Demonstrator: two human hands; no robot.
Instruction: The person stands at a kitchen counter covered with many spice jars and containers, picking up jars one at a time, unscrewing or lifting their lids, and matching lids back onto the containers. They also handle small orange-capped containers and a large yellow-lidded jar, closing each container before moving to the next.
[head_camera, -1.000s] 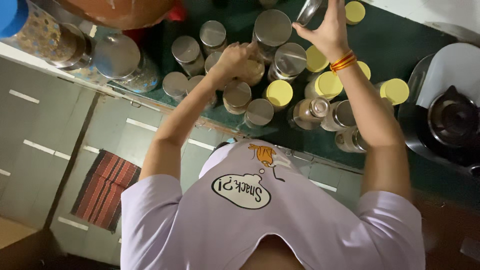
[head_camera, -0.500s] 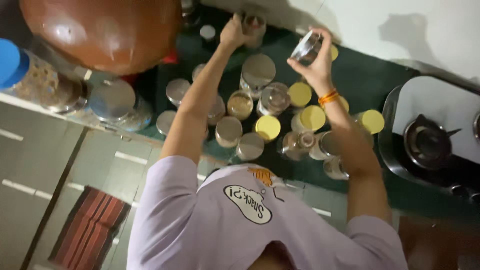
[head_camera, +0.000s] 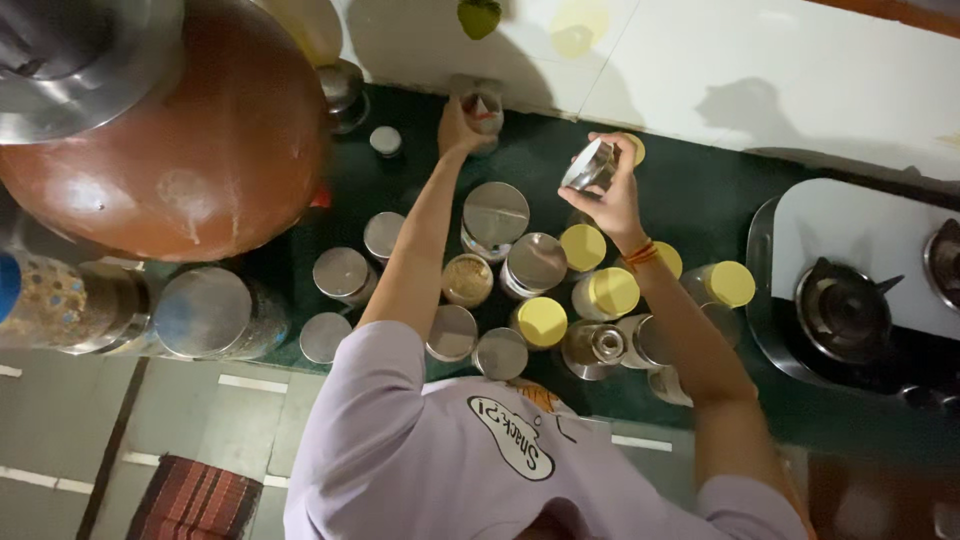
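Dark green counter (head_camera: 720, 200) packed with jars. Left hand (head_camera: 455, 128) gripping small glass jar (head_camera: 484, 105) at back by white wall (head_camera: 700, 70), fingers wrapping it. Right hand (head_camera: 612, 190) pinching steel lid (head_camera: 589, 165) above yellow-lidded jars (head_camera: 600, 285). Big brown clay pot (head_camera: 190, 150) sitting left, stove (head_camera: 850, 300) right.

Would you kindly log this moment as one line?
left hand: grips small jar by wall | right hand: holds steel lid | open jar uncovered
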